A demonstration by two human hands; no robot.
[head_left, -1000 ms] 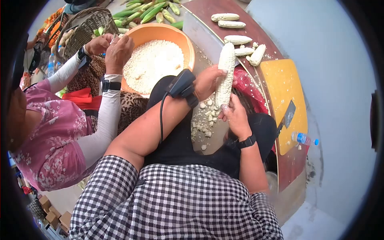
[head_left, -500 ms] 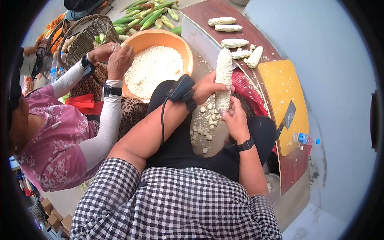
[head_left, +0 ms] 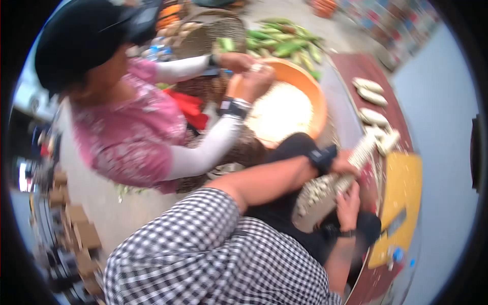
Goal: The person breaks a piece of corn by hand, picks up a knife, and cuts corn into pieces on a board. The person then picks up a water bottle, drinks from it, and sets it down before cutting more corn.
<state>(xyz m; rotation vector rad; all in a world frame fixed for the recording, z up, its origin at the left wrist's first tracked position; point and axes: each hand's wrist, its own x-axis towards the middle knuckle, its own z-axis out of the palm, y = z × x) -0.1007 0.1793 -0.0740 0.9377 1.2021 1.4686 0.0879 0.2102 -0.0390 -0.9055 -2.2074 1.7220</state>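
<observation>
A peeled white ear of corn point(head_left: 364, 150) slants up and to the right above my lap. My left hand point(head_left: 345, 164) is wrapped around its middle. At the ear's lower end, my right hand point(head_left: 348, 204) grips it with thumb and fingers, though motion smears the detail. Loose pale pieces point(head_left: 316, 194) lie on the floor between my legs, below the ear. Several more white ears point(head_left: 373, 117) rest on the dark red board point(head_left: 378, 68) to the right, close to the ear's upper tip.
On the red board lie a yellow cutting board point(head_left: 405, 175), a cleaver point(head_left: 395, 222) and a plastic bottle point(head_left: 397, 254). An orange basin point(head_left: 319, 104) of pale kernels stands ahead. Unhusked green corn point(head_left: 287, 46) is piled behind it. A co-worker point(head_left: 137, 127) sits left, hands point(head_left: 256, 81) over the basin.
My view has swung to the left, shifting everything rightward and showing more of the co-worker. The ear, upright before, now tilts rightward. Both my hands stay on it.
</observation>
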